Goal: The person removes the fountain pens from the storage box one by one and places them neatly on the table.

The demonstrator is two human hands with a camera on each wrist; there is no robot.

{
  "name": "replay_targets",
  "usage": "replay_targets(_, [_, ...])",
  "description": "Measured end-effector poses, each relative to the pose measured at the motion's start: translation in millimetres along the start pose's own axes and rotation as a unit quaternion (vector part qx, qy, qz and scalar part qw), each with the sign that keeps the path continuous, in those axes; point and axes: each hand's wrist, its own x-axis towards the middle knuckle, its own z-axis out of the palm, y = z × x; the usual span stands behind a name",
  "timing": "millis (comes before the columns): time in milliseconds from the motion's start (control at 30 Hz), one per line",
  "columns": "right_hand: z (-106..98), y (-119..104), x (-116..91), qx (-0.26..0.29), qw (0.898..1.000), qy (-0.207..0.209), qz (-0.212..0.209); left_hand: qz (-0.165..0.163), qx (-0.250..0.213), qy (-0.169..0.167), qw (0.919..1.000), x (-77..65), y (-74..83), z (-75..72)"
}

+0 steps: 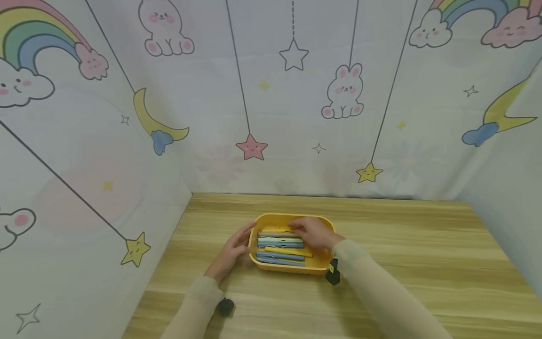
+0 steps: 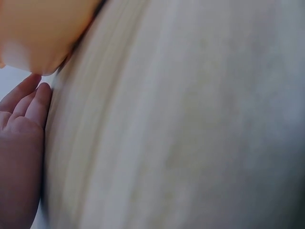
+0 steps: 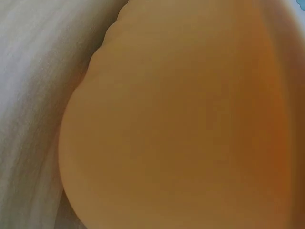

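A yellow plastic bin with rounded corners stands on the table. Several pens lie side by side in it: blue pens toward the front, a yellow pen, pale green and blue pens in the middle, and a brownish pen at the back. My right hand reaches over the bin's right side, fingertips at the right ends of the rear pens; whether they pinch one is hidden. With fingers extended, my left hand rests against the bin's left side. The right wrist view is filled by the bin's outer wall.
The wood-grained table extends around the bin. A white cloth backdrop with cartoon stars and rabbits rises behind it and at both sides. Dark wrist devices hang under both sleeves.
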Motion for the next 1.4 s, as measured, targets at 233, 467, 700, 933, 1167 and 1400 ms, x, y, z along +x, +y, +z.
replay_targets(233, [2.3, -1.6, 2.6, -0.008, 1.0, -0.005, 0.025, 0.003, -0.003, -0.003, 1.0, 0.0, -0.8, -0.3])
replay_targets(467, [5.0, 2.1, 5.0, -0.006, 0.999, 0.002, 0.034, 0.006, -0.002, -0.003, 1.0, -0.3, 0.8, -0.3])
replay_targets(700, [6.6, 3.3, 5.7, 0.002, 0.999, 0.011, 0.042, 0.007, -0.003, -0.004, 1.0, -0.9, 1.8, -0.9])
replay_targets(933, [9.8, 8.3, 6.3, 0.0, 0.999, 0.005, 0.042, 0.011, -0.004, -0.01, 0.9999, -1.2, 0.3, -1.0])
replay_targets(1167, [10.4, 7.7, 7.4, -0.001, 1.0, 0.002, 0.031, 0.014, -0.01, -0.008, 0.9998, -0.8, -0.7, -0.8])
replay_targets(1400, [11.4, 3.2, 7.0, -0.031, 0.999, 0.008, -0.016, 0.02, -0.014, -0.006, 0.9997, -0.5, -3.1, -0.7])
